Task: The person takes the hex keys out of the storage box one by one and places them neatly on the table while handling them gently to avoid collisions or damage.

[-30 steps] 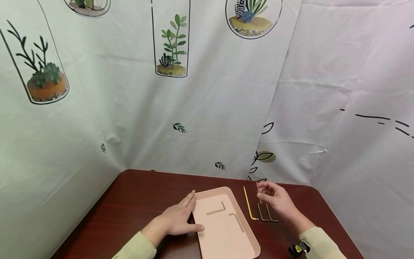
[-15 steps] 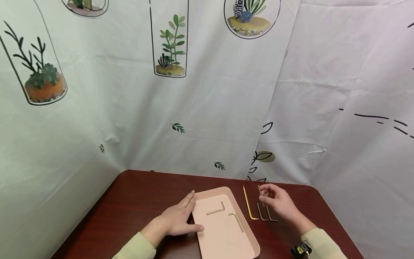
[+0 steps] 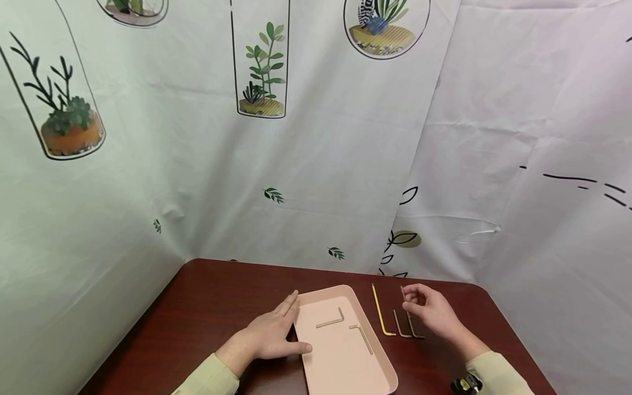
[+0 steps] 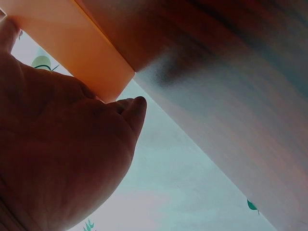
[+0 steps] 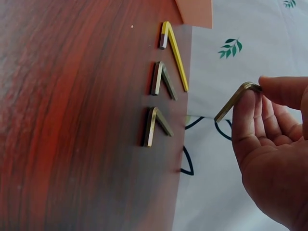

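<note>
My right hand (image 3: 434, 314) pinches a bronze-coloured hex key (image 5: 234, 102) between thumb and fingers, held up above the table in the right wrist view. Lying near it on the table are a yellow hex key (image 3: 377, 308) and two darker hex keys, one in the middle (image 5: 156, 81) and one at the end of the row (image 5: 150, 126). My left hand (image 3: 270, 333) rests on the left edge of a pink tray (image 3: 338, 373), fingers straight and thumb over the rim. Inside the tray lie two hex keys, one towards the back (image 3: 328, 322) and one by the right wall (image 3: 363, 338).
The dark red-brown table (image 3: 222, 296) has rounded back corners. White cloth (image 3: 316, 164) printed with plants hangs behind it and at both sides. A dark device (image 3: 466, 384) sits on the right wrist by the sleeve.
Holding the hex key, my right hand has shifted to the right and slightly nearer the front, over the darker keys. The left hand and the tray stay in place.
</note>
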### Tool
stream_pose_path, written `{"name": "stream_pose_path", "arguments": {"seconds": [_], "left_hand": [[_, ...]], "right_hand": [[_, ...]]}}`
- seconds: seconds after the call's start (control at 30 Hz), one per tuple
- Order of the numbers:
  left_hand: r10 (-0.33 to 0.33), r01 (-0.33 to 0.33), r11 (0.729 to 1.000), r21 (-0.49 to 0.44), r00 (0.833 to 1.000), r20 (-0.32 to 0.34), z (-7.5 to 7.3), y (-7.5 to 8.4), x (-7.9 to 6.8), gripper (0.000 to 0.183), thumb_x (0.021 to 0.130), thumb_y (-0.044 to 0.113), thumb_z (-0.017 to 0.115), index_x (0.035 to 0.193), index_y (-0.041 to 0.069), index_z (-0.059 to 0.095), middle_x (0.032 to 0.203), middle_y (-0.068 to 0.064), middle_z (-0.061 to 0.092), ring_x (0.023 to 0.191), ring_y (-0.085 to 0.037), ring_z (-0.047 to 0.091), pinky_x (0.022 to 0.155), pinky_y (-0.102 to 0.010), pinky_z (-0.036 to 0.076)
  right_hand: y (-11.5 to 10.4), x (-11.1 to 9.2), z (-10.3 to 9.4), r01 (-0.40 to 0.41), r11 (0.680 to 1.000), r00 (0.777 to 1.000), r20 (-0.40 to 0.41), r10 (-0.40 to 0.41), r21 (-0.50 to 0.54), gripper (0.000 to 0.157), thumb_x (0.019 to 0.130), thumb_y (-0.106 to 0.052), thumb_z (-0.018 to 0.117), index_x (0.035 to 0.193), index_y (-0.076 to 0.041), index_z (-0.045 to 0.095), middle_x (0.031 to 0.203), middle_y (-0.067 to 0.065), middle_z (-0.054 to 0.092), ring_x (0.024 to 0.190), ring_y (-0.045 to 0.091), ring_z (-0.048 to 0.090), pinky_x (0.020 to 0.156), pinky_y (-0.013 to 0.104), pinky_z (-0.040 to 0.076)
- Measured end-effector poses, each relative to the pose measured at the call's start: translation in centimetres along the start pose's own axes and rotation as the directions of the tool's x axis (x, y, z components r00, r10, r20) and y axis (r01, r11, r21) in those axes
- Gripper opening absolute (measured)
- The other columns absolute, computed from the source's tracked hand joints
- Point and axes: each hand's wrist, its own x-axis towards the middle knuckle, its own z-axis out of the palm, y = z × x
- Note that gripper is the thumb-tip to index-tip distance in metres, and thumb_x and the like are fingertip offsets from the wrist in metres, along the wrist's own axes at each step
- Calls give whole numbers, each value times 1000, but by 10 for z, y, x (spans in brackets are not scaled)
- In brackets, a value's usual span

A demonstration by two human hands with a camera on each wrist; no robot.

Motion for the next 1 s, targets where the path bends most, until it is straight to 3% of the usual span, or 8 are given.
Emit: {"name": "stream_pose_path", "arguments": {"seconds": [0.7, 1.0], "left_hand": [[-5, 5, 1000, -7, 1000, 6, 0, 1, 0, 117, 86, 85, 47, 164, 3, 15, 172, -10, 6, 153, -24, 26, 100, -46, 49], [-4, 4, 1000, 5, 1000, 5, 2, 0, 1, 118, 86, 86, 47, 164, 3, 15, 172, -13, 7, 153, -24, 26, 99, -46, 50]], "right_hand": [[18, -3, -6, -67, 986, 998, -8, 67, -152, 27, 87, -4, 77, 112, 1, 69, 86, 1, 67, 74, 13, 62, 67, 26, 49], [20, -7, -9, -135, 981, 991, -1, 137, -140, 27, 86, -2, 75, 111, 3, 68, 83, 4, 64, 68, 17, 61, 61, 28, 48]]}}
